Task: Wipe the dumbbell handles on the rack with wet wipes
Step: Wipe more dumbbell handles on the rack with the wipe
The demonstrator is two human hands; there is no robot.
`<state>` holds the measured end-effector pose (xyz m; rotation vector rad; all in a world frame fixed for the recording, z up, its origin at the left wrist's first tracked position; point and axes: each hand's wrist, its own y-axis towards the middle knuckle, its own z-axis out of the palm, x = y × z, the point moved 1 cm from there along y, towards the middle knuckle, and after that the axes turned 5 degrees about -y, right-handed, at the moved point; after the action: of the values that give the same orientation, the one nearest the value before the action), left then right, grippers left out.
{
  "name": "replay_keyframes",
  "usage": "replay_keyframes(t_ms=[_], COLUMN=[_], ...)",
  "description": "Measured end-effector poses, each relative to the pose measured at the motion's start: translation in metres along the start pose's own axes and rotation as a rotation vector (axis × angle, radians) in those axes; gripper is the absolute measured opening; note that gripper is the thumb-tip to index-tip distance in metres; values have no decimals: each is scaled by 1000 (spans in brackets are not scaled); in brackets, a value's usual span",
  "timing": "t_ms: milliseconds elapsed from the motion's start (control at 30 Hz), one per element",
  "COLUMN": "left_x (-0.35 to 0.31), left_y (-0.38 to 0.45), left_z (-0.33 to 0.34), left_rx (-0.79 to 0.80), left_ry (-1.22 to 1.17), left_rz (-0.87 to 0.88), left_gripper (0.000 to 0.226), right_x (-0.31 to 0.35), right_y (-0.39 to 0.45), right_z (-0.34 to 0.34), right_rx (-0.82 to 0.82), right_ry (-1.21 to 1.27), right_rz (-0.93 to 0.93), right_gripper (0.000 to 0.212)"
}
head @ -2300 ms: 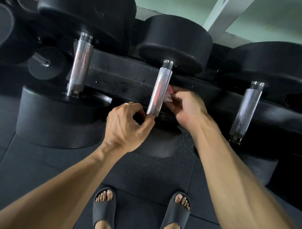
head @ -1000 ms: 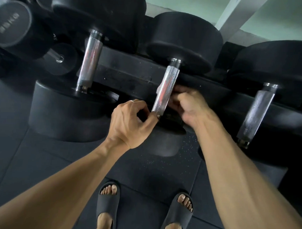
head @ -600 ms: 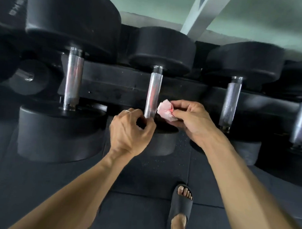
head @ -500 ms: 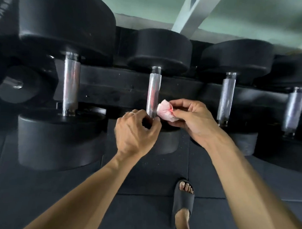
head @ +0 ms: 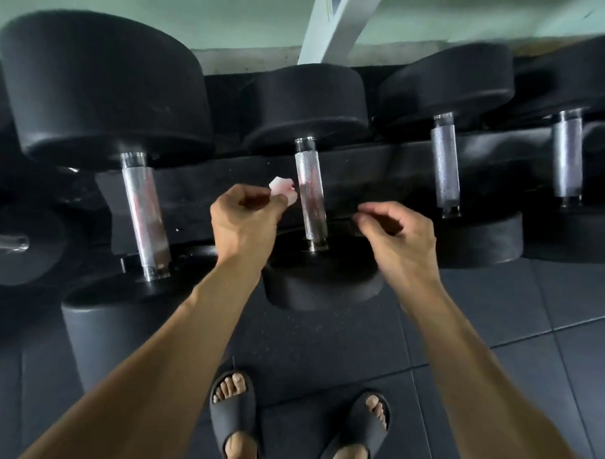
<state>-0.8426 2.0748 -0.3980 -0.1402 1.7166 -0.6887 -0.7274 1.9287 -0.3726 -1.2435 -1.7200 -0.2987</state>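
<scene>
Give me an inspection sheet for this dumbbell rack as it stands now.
Surface: black rack carrying dumbbells in a row.
Job's things: wet wipe, crumpled and pink-stained, beside the middle handle; three more knurled handles visible, the left handle showing reddish marks.
Clutter: nothing seen.
Hands: left hand pinches the wipe; right hand loosely curled, holds nothing.
Cables: nothing seen.
Surroundings: dark floor tiles, green wall, white beam, the person's feet in black slides.
</scene>
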Motion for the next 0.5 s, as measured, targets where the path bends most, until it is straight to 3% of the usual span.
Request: replay_keyframes(t_ms=[100, 233, 300, 367, 433, 500], left_x=[2, -4, -5, 0, 6, 6], left_y=[26, 56, 66, 64, 62, 67], left_z=[14, 41, 42, 38, 35, 38], left_rx=[7, 52, 123, 292, 415, 358], left_ry=[-6, -212, -292, -348, -396, -507], left_rz=[-24, -91, -140, -215, -267, -293], left_gripper=[22, 20, 16, 7, 18, 13], right_x=[-19, -30, -28, -24, -24, -23], right_y=[-9, -14, -14, -14, -15, -16], right_z=[18, 36, 36, 35, 35, 36], right_rx=[-2, -99, -114, -111, -112, -117], right_ry=[-24, -71, -79, -106, -120, -129], right_rz=[28, 88, 94, 89, 72, 75], right_gripper=[13, 20, 23, 18, 19, 28])
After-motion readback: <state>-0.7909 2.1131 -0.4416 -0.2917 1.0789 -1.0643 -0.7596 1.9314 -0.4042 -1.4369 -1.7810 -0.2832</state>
